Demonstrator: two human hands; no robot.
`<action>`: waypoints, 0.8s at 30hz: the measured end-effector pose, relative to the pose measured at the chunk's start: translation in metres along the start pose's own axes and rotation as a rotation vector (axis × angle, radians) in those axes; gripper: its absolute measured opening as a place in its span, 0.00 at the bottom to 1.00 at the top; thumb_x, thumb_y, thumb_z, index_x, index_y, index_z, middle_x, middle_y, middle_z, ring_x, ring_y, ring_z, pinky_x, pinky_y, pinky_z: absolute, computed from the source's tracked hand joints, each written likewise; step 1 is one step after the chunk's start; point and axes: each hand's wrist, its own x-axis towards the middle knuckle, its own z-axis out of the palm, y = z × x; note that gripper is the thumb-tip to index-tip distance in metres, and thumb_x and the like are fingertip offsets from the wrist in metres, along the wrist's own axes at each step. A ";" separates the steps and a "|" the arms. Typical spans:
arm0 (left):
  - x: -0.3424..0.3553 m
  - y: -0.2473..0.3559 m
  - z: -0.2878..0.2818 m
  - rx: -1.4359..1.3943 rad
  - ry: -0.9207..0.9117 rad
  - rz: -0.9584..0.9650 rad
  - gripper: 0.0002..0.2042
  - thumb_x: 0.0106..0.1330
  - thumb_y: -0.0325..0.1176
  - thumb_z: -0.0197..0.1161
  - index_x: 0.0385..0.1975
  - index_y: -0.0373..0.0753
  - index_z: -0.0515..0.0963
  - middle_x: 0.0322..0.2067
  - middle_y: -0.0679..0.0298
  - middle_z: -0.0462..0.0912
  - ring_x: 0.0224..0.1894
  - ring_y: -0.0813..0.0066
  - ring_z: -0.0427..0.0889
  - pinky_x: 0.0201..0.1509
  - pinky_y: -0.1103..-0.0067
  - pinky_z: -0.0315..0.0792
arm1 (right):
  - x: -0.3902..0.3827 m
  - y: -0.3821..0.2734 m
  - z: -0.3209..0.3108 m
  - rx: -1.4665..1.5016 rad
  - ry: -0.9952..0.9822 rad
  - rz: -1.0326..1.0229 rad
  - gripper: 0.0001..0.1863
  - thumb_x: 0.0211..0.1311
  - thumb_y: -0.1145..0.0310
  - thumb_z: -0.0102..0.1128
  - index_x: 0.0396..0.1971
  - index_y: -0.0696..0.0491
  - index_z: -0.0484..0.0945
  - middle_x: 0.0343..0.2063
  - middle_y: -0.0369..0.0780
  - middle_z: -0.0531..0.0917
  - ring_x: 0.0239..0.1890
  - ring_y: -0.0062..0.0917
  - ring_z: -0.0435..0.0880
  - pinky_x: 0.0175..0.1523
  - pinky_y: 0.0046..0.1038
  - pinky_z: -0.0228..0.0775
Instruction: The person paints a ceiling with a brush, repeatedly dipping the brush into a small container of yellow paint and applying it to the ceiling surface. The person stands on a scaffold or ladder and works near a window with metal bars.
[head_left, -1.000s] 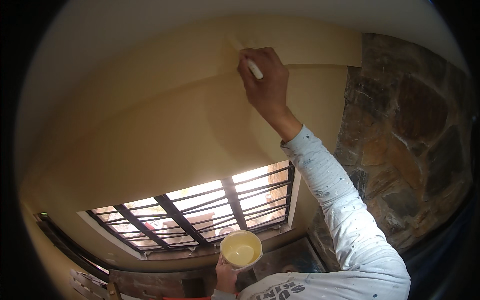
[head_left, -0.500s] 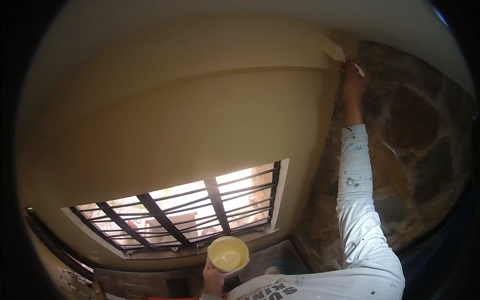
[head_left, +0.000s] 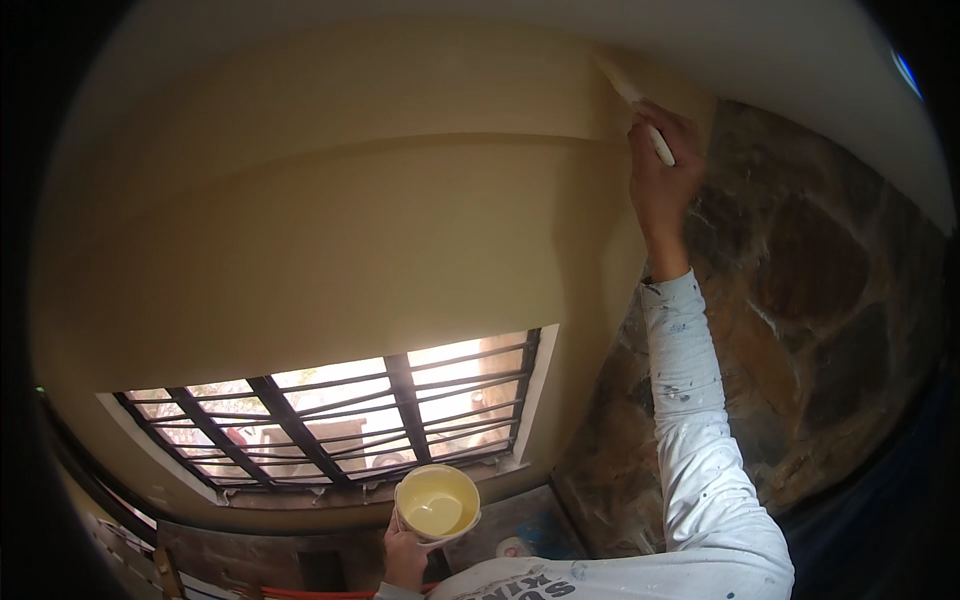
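My right hand is raised high at the upper right, closed round the handle of a paintbrush. The brush's bristles touch the beige wall just under the ceiling, left of the corner. Down at the bottom centre, my left hand grips a small tub of pale yellow paint by its side. The tub is tilted toward me, so the paint inside shows. My right sleeve is white and paint-spattered.
A window with dark bars is set in the wall left of the tub. Dark stone cladding covers the adjoining wall on the right. Below the window runs a dark counter-like surface. The pale ceiling curves overhead.
My right hand and the paintbrush have moved left, away from the stone edge, and the brush now slants differently. The tub in my left hand has shifted slightly left with the view.
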 end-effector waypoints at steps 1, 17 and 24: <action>0.001 -0.002 -0.002 0.015 -0.015 -0.001 0.34 0.68 0.11 0.38 0.73 0.42 0.70 0.64 0.50 0.80 0.62 0.44 0.84 0.54 0.37 0.84 | -0.001 -0.008 0.006 0.029 -0.027 -0.038 0.11 0.67 0.78 0.67 0.46 0.55 0.90 0.46 0.41 0.89 0.46 0.29 0.89 0.55 0.29 0.80; 0.006 -0.012 -0.016 0.060 -0.031 0.056 0.35 0.65 0.11 0.38 0.75 0.39 0.68 0.63 0.48 0.79 0.60 0.45 0.86 0.49 0.41 0.87 | -0.001 -0.017 0.026 0.079 -0.058 -0.094 0.09 0.66 0.78 0.67 0.44 0.55 0.90 0.45 0.42 0.89 0.47 0.28 0.89 0.53 0.29 0.80; 0.007 -0.012 -0.013 0.002 0.022 0.014 0.39 0.61 0.10 0.35 0.76 0.39 0.66 0.65 0.46 0.77 0.61 0.42 0.84 0.52 0.40 0.87 | 0.005 -0.004 0.014 0.095 0.002 0.056 0.10 0.66 0.79 0.67 0.44 0.56 0.90 0.45 0.42 0.89 0.48 0.29 0.89 0.54 0.29 0.80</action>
